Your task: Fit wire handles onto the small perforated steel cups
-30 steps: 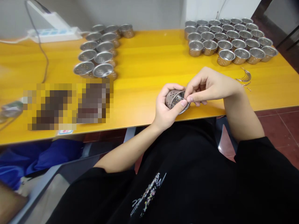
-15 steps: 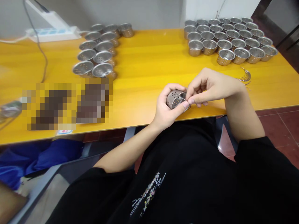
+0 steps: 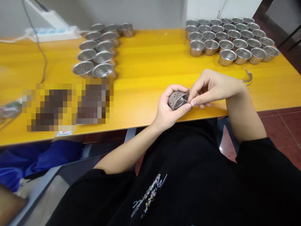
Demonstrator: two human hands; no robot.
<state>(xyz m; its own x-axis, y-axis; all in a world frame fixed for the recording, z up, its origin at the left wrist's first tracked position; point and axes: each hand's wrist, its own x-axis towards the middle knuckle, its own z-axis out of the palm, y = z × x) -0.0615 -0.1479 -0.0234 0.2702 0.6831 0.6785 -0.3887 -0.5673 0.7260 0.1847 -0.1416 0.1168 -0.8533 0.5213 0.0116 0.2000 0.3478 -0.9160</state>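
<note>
Over the near edge of the yellow counter (image 3: 141, 94), the left hand (image 3: 164, 110) holds a perforated metal cup (image 3: 175, 99), its fingers curled around the outer wall and its thumb lying by the rim. The cup is tilted, with its open mouth turned toward the right hand (image 3: 216, 89), whose thumb and index fingers pinch a thin wire (image 3: 184, 100) right at the mouth. Part of the wire shows inside the cup, and a small dark curve of it shows just below the fingertips; whether its end sits in a hole, I cannot tell. The other fingers of the right hand are bent inward. Beyond the right wrist, several curved wires (image 3: 248, 76) lie loosely bunched on the counter. Farther back on the right, a large group of cups (image 3: 227, 58) stands upright in close rows, with thin wires visible in some of them. On the left side, a smaller group of cups (image 3: 103, 71) stands mostly in two columns, near two dark items (image 3: 92, 103) hidden by pixelation. A white power strip (image 3: 55, 34) rests near the wall at the far left, with a dark cable (image 3: 39, 47) hanging in front of it and running down toward the dark items.
</note>
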